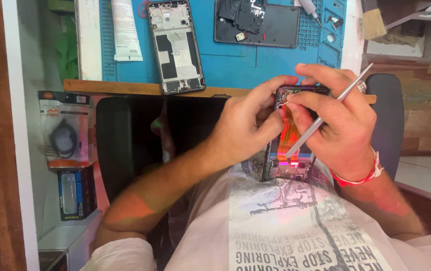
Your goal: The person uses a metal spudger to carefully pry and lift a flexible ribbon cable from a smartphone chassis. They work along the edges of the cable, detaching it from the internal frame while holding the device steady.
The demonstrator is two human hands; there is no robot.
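Both hands hold an open phone (291, 150) above the lap. The left hand (245, 123) has its fingers pinching the phone's top edge. The right hand (340, 120) has its fingers pinching a thin metal tool (325, 113). Another phone frame (176, 46) lies on the blue mat (235, 62) on the worktop (120, 88).

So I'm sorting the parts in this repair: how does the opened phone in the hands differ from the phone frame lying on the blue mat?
The opened phone is held upright over the lap by the left hand and right hand; the phone frame lies flat and untouched on the blue mat. The held phone shows an orange flex strip inside, while the frame shows grey and black plates. The frame is in full view; fingers hide much of the held phone. Both are open, with their insides exposed.
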